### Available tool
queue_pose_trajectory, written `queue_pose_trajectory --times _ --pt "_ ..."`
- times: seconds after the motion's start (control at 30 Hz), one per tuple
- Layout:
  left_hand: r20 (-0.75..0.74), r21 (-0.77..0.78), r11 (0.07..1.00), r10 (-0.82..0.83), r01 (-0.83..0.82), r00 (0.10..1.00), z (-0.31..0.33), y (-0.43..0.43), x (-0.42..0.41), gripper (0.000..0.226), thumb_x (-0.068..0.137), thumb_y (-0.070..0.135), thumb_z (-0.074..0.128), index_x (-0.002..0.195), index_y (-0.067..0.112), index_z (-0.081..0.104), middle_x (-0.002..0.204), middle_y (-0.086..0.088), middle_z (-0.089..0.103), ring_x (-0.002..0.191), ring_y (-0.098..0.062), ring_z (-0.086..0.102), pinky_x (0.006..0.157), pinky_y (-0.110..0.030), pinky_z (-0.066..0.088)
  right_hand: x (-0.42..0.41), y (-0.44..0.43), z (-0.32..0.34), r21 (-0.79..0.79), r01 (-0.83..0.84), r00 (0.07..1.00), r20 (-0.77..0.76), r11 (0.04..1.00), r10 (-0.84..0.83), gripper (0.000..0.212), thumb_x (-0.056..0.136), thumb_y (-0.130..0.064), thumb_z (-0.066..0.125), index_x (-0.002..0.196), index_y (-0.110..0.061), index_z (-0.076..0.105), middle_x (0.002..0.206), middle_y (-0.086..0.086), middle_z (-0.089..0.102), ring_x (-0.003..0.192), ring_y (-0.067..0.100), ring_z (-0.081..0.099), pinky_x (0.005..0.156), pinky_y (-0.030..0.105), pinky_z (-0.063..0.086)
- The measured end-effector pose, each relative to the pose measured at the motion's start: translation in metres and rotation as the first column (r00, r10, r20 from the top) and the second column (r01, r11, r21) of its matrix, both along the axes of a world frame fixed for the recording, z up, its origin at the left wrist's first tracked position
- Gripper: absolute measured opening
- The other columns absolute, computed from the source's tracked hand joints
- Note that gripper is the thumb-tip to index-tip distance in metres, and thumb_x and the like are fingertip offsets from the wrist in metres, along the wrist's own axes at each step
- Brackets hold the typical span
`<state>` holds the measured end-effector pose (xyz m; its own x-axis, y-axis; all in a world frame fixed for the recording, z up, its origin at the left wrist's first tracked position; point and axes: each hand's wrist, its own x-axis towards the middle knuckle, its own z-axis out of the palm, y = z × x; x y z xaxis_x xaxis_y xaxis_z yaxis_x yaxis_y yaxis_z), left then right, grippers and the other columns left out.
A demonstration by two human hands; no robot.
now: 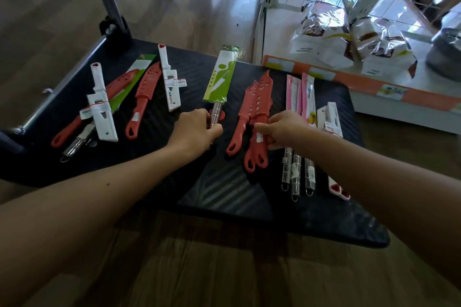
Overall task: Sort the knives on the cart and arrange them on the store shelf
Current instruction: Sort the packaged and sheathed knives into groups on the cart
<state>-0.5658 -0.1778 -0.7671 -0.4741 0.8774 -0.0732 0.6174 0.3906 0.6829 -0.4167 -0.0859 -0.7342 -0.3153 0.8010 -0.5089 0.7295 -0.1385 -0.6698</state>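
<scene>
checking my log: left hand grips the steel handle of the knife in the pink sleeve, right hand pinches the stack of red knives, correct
Not quite. The head view shows the left hand gripping the steel handle of the green-sleeved knife, not a pink-sleeved one. The right hand does pinch the stack of red knives.

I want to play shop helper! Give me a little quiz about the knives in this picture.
1. True or false: the left hand grips the steel handle of the knife in the green cardboard sleeve.
2. What does the right hand pinch? A) red plastic-sheathed knives B) a wooden spoon C) a glass cup
3. Fill in: the knives lie on a ___ ribbed cart top.
Key: 1 true; 2 A; 3 black.
</scene>
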Motion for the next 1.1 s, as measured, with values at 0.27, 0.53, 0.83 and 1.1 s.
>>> queue_pose_trajectory --times 0.27,0.53,0.83,1.1 --pt "0.007 -0.055 0.998 -0.016 0.017 1.000 -0.011 0.000 0.001 0.024 0.084 0.026 0.060 0.091 0.003 0.062 0.082 -0.014 0.066 0.074 -0.029 0.064 0.073 -0.040 0.053 -0.003 0.004 -0.006 -0.034 0.042 0.999 -0.007 0.999 -0.042 0.016 0.087 -0.018 0.063 0.087 -0.002 0.060 0.068 0.005 0.058 0.058 0.013 0.057 0.057 0.024 0.054" --pt "-0.031 -0.098 0.994 -0.046 0.043 0.998 -0.017 -0.002 -0.009 0.027 0.080 0.028 0.063 0.091 0.003 0.061 0.082 -0.013 0.066 0.074 -0.029 0.064 0.075 -0.043 0.053 -0.008 0.003 -0.012 -0.055 -0.006 0.998 0.067 0.998 0.010 0.022 0.086 -0.018 0.065 0.090 0.002 0.061 0.073 0.007 0.061 0.062 0.013 0.060 0.056 0.023 0.054" --pt "-0.177 -0.183 0.983 -0.049 0.016 0.983 -0.015 -0.003 -0.011 0.034 0.080 0.045 0.059 0.098 0.017 0.062 0.097 -0.006 0.066 0.093 -0.029 0.061 0.079 -0.036 0.049 -0.007 0.006 -0.013 0.147 -0.089 0.970 0.237 0.985 0.052 0.033 0.086 -0.033 0.064 0.093 0.000 0.064 0.066 0.005 0.059 0.068 0.021 0.066 0.069 0.029 0.057" --pt "-0.167 -0.157 0.988 -0.019 -0.008 0.986 -0.006 -0.010 -0.011 0.035 0.082 0.049 0.054 0.105 0.023 0.060 0.104 -0.001 0.066 0.098 -0.026 0.060 0.081 -0.035 0.045 -0.020 0.002 -0.010 0.255 -0.184 0.956 0.270 0.949 0.113 0.034 0.087 -0.033 0.062 0.090 0.001 0.065 0.079 0.011 0.065 0.070 0.023 0.065 0.075 0.036 0.058"
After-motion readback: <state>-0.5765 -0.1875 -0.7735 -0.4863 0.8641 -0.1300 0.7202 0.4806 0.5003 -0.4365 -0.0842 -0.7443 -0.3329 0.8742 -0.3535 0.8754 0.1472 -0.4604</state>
